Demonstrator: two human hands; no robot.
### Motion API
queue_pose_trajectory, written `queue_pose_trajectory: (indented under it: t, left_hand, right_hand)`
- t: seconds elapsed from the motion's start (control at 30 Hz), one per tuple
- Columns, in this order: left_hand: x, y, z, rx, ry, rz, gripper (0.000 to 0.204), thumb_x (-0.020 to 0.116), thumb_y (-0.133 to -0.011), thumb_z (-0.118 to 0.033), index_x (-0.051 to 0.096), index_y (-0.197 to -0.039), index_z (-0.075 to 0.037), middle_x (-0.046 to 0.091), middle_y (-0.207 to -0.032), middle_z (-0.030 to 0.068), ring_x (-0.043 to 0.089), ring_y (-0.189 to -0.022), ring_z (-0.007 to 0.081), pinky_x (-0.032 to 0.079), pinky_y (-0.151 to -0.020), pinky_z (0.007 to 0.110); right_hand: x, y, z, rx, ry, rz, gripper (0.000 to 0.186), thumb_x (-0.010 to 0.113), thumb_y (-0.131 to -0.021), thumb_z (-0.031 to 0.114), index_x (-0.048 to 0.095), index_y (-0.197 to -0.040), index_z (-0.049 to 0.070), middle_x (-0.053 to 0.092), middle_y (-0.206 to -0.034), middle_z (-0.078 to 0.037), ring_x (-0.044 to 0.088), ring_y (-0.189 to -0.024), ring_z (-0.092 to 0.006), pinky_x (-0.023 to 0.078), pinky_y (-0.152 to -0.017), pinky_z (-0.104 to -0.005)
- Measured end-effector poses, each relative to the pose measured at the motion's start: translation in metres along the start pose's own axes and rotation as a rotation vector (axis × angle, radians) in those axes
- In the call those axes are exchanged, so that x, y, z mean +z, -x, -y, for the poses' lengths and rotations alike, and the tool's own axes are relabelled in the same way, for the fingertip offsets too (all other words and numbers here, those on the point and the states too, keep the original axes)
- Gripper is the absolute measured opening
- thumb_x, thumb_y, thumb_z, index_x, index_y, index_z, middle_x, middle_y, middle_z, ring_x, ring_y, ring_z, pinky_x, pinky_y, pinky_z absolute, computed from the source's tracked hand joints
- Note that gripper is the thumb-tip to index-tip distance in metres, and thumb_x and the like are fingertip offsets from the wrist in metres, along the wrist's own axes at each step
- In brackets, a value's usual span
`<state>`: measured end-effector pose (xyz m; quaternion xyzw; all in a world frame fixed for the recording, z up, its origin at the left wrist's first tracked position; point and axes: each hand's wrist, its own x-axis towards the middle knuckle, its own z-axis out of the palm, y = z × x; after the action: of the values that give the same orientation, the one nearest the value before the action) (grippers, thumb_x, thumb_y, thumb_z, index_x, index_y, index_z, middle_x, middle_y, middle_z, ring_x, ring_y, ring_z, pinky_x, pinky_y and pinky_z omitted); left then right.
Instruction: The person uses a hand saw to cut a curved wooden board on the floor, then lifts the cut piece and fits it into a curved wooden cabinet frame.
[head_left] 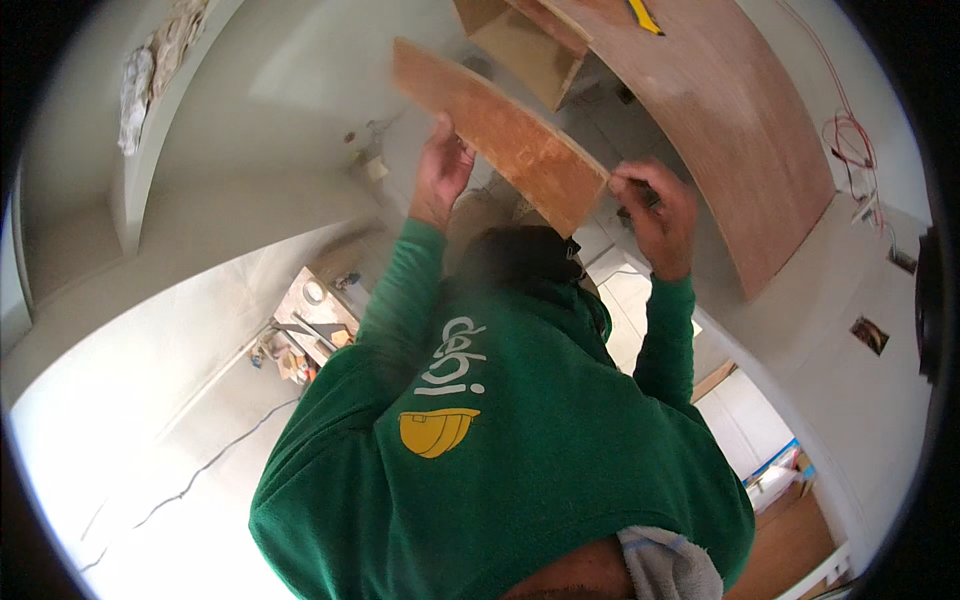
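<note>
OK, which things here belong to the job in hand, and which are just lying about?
In the job:
- board, held in the left hand
- right hand, at the board's end
- perhaps the box and panel, both wood and close by

Apparently lying about:
- yellow tool, on the panel, untouched
- red wire, loosely coiled

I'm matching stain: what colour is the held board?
The board is orange-brown, clearest in the head view.

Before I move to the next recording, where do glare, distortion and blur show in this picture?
Head view: glare bleaches the lower left to near white; head view: the large wooden sheet's edges look bowed, likely by the wide lens, and the corners go black; head view: the board looks soft at its upper-left end.
</note>
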<state>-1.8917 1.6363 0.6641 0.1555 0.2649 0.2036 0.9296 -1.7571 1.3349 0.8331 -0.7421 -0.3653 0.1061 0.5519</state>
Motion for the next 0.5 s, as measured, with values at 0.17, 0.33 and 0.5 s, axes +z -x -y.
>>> queue_pose_trajectory:
  t: [0.17, 0.33, 0.5]
  left_hand:
    - [0.032, -0.017, 0.023, -0.1, -0.157, -0.126, 0.034, 0.069, -0.109, -0.018, 0.062, -0.139, -0.004, 0.07, -0.13, 0.0083, 0.069, -0.118, 0.0254, 0.061, -0.109, 0.042]
    - [0.054, -0.028, 0.035, -0.042, -0.253, -0.268, 0.032, 0.073, -0.103, -0.01, 0.063, -0.132, -0.002, 0.068, -0.124, 0.0082, 0.067, -0.116, 0.0234, 0.063, -0.106, 0.045]
    - [0.067, -0.026, 0.026, -0.074, -0.335, -0.284, 0.033, 0.075, -0.101, -0.01, 0.062, -0.129, -0.001, 0.066, -0.12, 0.0104, 0.067, -0.107, 0.0251, 0.064, -0.103, 0.045]
  right_hand:
    - [0.016, -0.016, -0.014, 0.16, -0.392, -0.41, 0.015, 0.072, -0.108, 0.019, 0.072, -0.113, 0.005, 0.074, -0.104, -0.007, 0.07, -0.087, -0.0143, 0.06, -0.08, -0.0342]
    - [0.026, -0.018, -0.04, 0.334, -0.892, -0.762, 0.016, 0.062, -0.112, 0.02, 0.065, -0.117, 0.005, 0.073, -0.109, -0.008, 0.076, -0.095, -0.0188, 0.065, -0.079, -0.0385]
    - [0.016, -0.011, -0.048, 0.4, -0.895, -0.808, 0.012, 0.06, -0.112, 0.017, 0.064, -0.115, 0.006, 0.073, -0.11, -0.008, 0.076, -0.095, -0.019, 0.066, -0.078, -0.0377]
